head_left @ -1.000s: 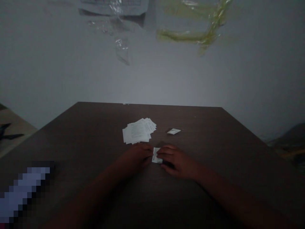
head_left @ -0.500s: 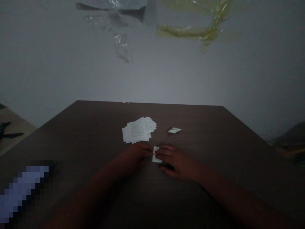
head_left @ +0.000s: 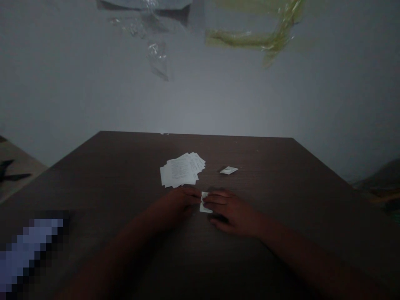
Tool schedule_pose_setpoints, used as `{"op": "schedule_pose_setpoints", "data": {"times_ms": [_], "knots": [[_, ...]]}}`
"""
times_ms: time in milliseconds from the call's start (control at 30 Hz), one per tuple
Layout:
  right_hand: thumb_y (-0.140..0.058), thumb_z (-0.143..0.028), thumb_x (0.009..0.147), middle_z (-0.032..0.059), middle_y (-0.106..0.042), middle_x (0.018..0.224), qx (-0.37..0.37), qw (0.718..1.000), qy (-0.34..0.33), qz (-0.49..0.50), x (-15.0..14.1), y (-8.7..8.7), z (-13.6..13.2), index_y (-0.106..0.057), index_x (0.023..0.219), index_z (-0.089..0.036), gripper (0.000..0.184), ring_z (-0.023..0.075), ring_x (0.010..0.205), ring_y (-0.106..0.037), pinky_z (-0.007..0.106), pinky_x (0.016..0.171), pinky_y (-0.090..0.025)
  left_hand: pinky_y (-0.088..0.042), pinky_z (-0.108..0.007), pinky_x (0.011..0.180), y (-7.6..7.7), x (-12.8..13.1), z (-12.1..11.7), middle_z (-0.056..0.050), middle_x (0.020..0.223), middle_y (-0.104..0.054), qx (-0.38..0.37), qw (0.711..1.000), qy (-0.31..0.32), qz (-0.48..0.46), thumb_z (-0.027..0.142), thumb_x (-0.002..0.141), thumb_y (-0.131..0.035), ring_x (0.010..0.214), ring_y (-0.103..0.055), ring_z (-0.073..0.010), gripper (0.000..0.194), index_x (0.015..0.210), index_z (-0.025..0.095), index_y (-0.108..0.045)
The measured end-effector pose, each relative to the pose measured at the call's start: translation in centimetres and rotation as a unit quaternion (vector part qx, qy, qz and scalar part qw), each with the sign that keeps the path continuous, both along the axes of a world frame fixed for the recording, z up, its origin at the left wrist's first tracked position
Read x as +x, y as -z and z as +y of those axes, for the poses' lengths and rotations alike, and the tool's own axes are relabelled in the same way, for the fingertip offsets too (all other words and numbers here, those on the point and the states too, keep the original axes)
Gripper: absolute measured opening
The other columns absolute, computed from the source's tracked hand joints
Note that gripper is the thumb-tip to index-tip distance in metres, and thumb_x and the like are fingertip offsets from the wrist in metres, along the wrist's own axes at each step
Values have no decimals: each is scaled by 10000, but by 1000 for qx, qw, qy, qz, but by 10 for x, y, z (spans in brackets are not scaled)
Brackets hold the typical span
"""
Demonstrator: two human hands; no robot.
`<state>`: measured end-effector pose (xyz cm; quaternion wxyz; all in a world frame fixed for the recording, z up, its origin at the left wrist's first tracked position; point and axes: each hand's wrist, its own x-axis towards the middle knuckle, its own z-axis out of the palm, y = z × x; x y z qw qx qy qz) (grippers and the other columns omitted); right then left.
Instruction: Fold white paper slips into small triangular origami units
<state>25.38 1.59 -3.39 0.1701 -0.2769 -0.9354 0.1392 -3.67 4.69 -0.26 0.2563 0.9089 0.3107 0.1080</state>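
Paper [head_left: 204, 208] lies on the table [head_left: 125, 166], visible strip running away from the person — true long axis covered. Right hand [head_left: 233, 211] spreads over it; left hand [head_left: 182, 202] at its left edge — grip unclear

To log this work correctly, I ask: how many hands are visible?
2: the left hand is at the small paper's left edge, and the right hand has fingers over its right part. No other hand shows.
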Motion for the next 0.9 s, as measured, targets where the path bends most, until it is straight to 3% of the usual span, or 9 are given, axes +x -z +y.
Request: {"op": "schedule_pose_setpoints", "data": {"times_ms": [200, 400, 667, 900], "knots": [[-718, -331, 1146, 168, -776, 1589, 3, 1000, 6, -17, -1, -4, -1, -750, 1543, -180, 426, 321, 1523, -686, 538, 1332, -517, -565, -512, 1301, 0, 1, 0, -82, 1483, -845, 13, 1000, 4, 10, -35, 938, -660, 1405, -778, -297, 475, 1276, 232, -860], [-669, -273, 1166, 124, -811, 1537, 19, 1000, 17, -18, -4, -5, -2, -772, 1495, -217, 350, 306, 1467, -717, 527, 1312, -531, -636, -457, 1145, -4, 12, -8, -85, 1284, -865, 31, 999, -30, 15, 81, 1034, -695, 1225, -820, -290, 200, 1077, 203, -847], [-645, -204, 1161, 117, -823, 1507, 32, 999, 14, -11, -7, 2, 0, -789, 1461, -239, 335, 315, 1439, -731, 538, 1267, -573, -633, -455, 1115, -2, 15, -10, -85, 1278, -846, 32, 998, -60, 14, 93, 1003, -730, 1228, -799, -296, 164, 1063, 218, -819], [-669, -196, 1136, 135, -809, 1524, 31, 998, 21, -44, -7, -3, -3, -771, 1465, -209, 345, 338, 1490, -706, 555, 1300, -553, -622, -503, 1128, 2, 16, -13, -114, 1324, -826, 44, 996, -76, 32, 111, 991, -734, 1272, -778, -332, 195, 1141, 215, -803]]}}
